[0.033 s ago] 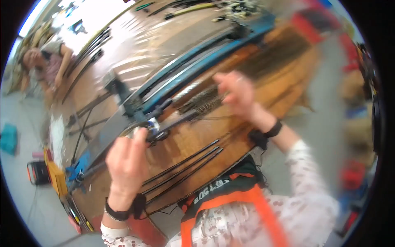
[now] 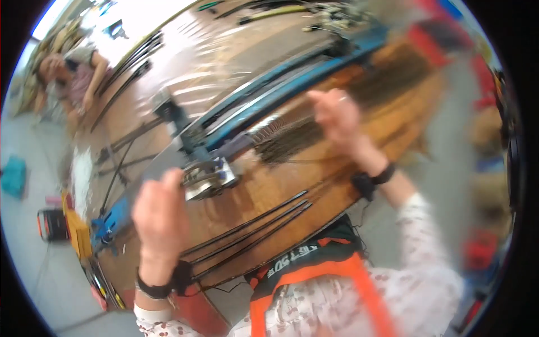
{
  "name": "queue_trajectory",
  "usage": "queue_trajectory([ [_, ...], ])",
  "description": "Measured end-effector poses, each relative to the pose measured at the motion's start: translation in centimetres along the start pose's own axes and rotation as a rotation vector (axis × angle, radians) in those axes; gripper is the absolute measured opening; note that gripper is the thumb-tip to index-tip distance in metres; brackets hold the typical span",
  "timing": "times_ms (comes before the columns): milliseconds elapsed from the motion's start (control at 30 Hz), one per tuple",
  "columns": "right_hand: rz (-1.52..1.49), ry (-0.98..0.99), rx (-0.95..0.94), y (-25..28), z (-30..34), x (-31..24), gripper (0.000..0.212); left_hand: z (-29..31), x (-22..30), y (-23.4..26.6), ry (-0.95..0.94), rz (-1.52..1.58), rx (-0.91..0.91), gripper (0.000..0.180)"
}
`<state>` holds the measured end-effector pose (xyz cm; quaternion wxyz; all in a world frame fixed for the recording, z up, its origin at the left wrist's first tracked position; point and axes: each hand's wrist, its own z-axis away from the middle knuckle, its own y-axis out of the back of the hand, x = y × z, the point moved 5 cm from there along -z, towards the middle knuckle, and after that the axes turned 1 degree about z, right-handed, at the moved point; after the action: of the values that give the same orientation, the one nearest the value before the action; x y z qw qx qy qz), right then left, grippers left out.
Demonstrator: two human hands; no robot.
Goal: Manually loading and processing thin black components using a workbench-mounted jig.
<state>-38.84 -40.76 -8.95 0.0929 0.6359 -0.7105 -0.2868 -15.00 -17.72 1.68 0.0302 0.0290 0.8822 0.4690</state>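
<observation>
My left hand [image 2: 161,216] is beside a shiny rounded metal part [image 2: 203,182] at the near end of a long blue bench fixture [image 2: 252,115]. Its fingers are bent and pressed together; whatever is in them is hidden. My right hand [image 2: 339,118] is raised over the far half of the bench, thumb and forefinger close together, blurred. Nothing nameable shows in it. Between my hands, a coil spring [image 2: 268,130] and a dark bar [image 2: 236,146] lie along the fixture. An upright dark metal lever [image 2: 173,115] rises behind the metal part.
Three thin black rods [image 2: 247,231] lie along the near edge of the wooden bench [image 2: 269,191]. A bundle of dark thin rods [image 2: 387,73] is farther right. A person [image 2: 73,78] sits at the far left. A yellow box [image 2: 78,233] stands off the bench's left end.
The view has shifted slightly. The spring and dark bar have moved toward the blue fixture. My left hand has drawn a little left from the rounded metal part, and my right hand has risen slightly.
</observation>
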Motion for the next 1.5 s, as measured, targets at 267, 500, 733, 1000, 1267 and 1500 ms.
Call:
queue_trajectory([
  [267,-0.626,-0.217,-0.377,-14.5,-11.3,-5.9,0.013,3.0,-9.6,9.6,0.349,-0.235,0.147,0.017],
  [500,-0.509,0.167,-0.363,-21.9,-14.2,-9.6,0.013,11.7,-12.2,11.6,0.511,-0.247,0.099,0.02],
  [733,-0.226,0.406,-0.555,-22.6,-15.3,-12.3,0.015,12.2,-13.7,9.0,0.576,-0.164,0.081,0.02],
  [1000,0.219,0.315,-0.197,-11.2,-9.8,2.0,0.019,12.6,-16.2,5.5,0.482,-0.229,-0.03,0.022],
  [1267,0.368,0.184,-0.281,-2.5,-6.7,13.3,0.008,1.5,-12.6,-7.8,0.239,-0.029,-0.046,0.007],
  [1500,0.25,0.063,-0.23,-4.1,-6.2,13.4,0.007,2.7,-13.3,-9.3,0.185,0.084,-0.014,0.012],
])
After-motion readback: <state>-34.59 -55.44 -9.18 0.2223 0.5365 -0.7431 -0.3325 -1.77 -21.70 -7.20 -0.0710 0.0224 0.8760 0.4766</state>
